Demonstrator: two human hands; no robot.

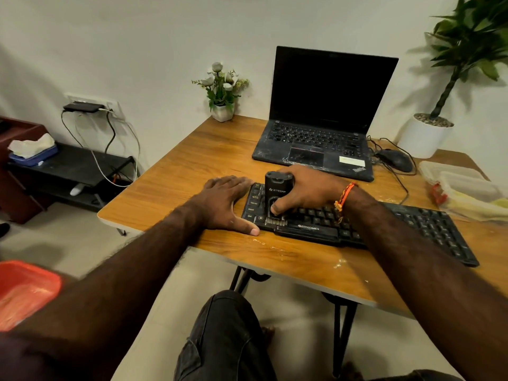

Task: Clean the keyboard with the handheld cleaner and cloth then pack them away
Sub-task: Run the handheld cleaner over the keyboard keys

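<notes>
A black keyboard (pixel 406 224) lies across the near part of the wooden table (pixel 192 166). My right hand (pixel 305 189) grips a black handheld cleaner (pixel 276 188) that stands upright on the keyboard's left end, its brush head down on the bottom key row. My left hand (pixel 224 203) lies flat on the table, fingers straight, touching the keyboard's left edge. No cloth is visible as a separate item.
An open black laptop (pixel 319 127) sits behind the keyboard, a wired mouse (pixel 395 159) to its right. Clear plastic containers (pixel 461 185) lie at the right edge. A small flower pot (pixel 222 111) and a large white planter (pixel 423 136) stand at the back. White specks dot the table's front edge.
</notes>
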